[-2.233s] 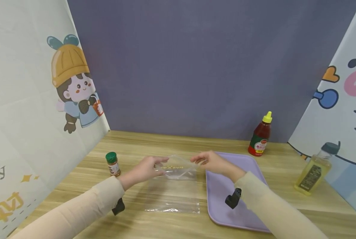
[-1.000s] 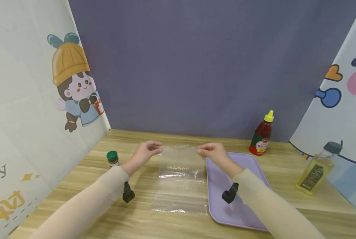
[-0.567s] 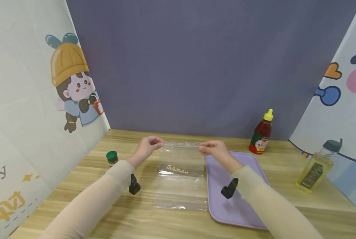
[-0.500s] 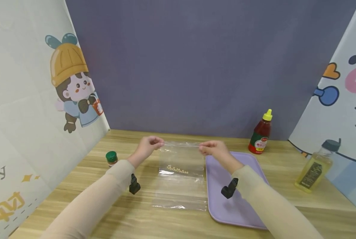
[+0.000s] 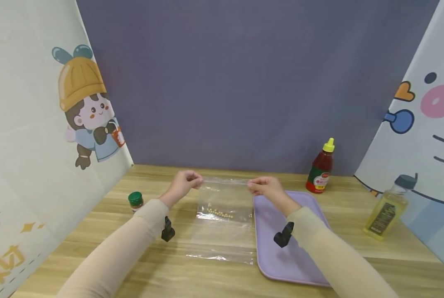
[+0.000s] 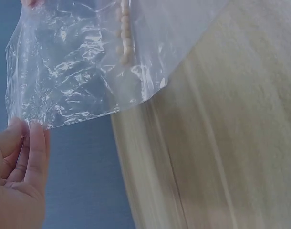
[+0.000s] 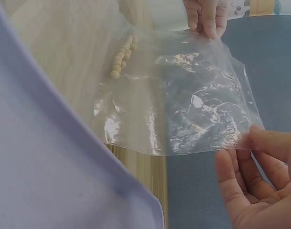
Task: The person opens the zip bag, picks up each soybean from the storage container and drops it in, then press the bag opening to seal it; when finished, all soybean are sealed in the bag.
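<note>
A clear plastic zip bag point(image 5: 225, 196) is held up by its top edge above the table, its lower part lying toward me. Inside, small pale yellow round beans point(image 5: 219, 213) form a row along a crease; the right wrist view shows these beans point(image 7: 121, 57) closer. My left hand point(image 5: 181, 186) pinches the top left corner between thumb and fingers. At the opposite corner, my right hand point(image 5: 268, 191) does the same. The top edge is stretched between them. In the left wrist view, the fingertips of my left hand point(image 6: 24, 167) meet the bag's edge.
A lilac tray point(image 5: 278, 248) lies right of the bag, partly under my right forearm. Behind it stands a ketchup bottle point(image 5: 320, 169), and farther right an oil bottle point(image 5: 387, 211). A green-capped spice jar point(image 5: 135, 199) is left, partly hidden by my sleeve.
Both hands have moved away from me and upward, from loosely about the bag's mouth to pinching its corners. The top edge became straight and the beans gathered in a row. Lately, little has moved.
</note>
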A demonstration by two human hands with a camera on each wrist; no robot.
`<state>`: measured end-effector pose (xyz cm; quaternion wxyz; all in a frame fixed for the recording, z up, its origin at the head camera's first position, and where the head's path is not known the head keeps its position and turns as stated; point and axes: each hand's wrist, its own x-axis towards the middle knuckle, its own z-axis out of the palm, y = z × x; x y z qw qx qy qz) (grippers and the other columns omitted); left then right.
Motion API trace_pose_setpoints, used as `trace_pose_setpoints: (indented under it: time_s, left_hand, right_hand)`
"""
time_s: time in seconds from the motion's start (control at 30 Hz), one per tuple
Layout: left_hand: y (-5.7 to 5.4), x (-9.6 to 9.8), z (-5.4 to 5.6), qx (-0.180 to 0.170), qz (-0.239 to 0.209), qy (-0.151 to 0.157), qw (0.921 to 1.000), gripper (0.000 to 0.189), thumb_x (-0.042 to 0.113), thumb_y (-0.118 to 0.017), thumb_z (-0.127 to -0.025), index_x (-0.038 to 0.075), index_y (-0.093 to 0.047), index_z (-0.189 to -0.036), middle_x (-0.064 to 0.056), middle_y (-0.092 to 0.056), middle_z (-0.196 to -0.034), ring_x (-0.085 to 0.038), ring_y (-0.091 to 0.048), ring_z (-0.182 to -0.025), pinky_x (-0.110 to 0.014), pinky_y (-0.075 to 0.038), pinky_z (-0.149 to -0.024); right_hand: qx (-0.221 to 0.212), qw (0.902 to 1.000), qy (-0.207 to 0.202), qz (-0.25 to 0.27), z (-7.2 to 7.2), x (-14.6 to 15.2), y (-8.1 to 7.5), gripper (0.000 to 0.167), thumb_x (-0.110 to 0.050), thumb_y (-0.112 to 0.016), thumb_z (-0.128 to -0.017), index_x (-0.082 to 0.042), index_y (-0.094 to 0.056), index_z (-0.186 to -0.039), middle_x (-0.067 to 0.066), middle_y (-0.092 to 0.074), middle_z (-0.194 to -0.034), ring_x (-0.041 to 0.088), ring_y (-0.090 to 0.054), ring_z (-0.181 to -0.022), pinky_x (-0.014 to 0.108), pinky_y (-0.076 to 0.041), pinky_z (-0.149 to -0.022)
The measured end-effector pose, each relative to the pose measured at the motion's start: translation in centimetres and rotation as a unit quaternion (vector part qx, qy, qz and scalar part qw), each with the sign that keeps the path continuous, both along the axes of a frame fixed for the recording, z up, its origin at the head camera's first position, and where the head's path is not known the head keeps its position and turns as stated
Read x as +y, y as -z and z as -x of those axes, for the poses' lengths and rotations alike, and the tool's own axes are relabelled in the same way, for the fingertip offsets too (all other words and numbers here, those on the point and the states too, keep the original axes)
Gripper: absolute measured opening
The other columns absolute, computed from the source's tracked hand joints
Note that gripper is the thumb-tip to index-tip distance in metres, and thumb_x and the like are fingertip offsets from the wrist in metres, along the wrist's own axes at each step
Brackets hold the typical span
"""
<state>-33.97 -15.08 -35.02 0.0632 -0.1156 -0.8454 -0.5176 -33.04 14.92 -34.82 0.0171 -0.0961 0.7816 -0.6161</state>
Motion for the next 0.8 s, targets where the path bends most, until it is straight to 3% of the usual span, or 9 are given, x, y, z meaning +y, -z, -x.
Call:
trace_pose_setpoints:
  time_s: [0.17,0.47,0.63,0.8]
  left_hand:
    - [0.47,-0.20,-0.08,-0.003,0.000,0.002,1.0000,0.016,0.011,-0.067,-0.090,-0.001,-0.068,-0.101,-0.015,-0.072,-0.095,-0.017,-0.069,-0.083,-0.048,-0.055,-0.092]
    - [0.57,-0.48,-0.41,-0.003,0.020,-0.006,0.9998,0.017,0.014,-0.069,-0.089,0.002,-0.071,-0.102,-0.013,-0.073,-0.095,-0.017,-0.068,-0.084,-0.049,-0.055,-0.090]
    - [0.44,-0.57,-0.63,0.000,0.030,-0.018,0.9994,0.015,0.015,-0.070,-0.089,0.003,-0.072,-0.097,-0.014,-0.072,-0.094,-0.022,-0.069,-0.084,-0.050,-0.055,-0.089]
    - [0.06,-0.47,-0.92,0.018,0.053,-0.028,0.9980,0.014,0.017,-0.070,-0.089,0.005,-0.073,-0.095,-0.013,-0.072,-0.090,-0.018,-0.068,-0.081,-0.041,-0.057,-0.080]
  right_hand:
    - [-0.002,1.0000,0.004,-0.003,0.20,-0.13,0.22,0.032,-0.006,-0.069,-0.089,0.013,-0.063,-0.113,0.012,-0.074,-0.094,0.011,-0.067,-0.074,0.037,-0.061,-0.080]
    - [0.002,0.9997,0.017,-0.019,0.28,-0.38,0.42,0.030,-0.008,-0.069,-0.088,0.013,-0.065,-0.110,0.008,-0.074,-0.088,0.011,-0.067,-0.072,0.042,-0.060,-0.083]
    - [0.010,0.9993,0.025,-0.024,0.29,-0.45,0.52,0.029,-0.008,-0.070,-0.088,0.013,-0.067,-0.108,0.008,-0.074,-0.084,0.018,-0.069,-0.073,0.045,-0.060,-0.083]
    - [0.021,0.9982,0.040,-0.039,0.36,-0.37,0.54,0.026,-0.010,-0.071,-0.087,0.010,-0.069,-0.104,0.009,-0.074,-0.082,0.020,-0.070,-0.072,0.050,-0.058,-0.085]
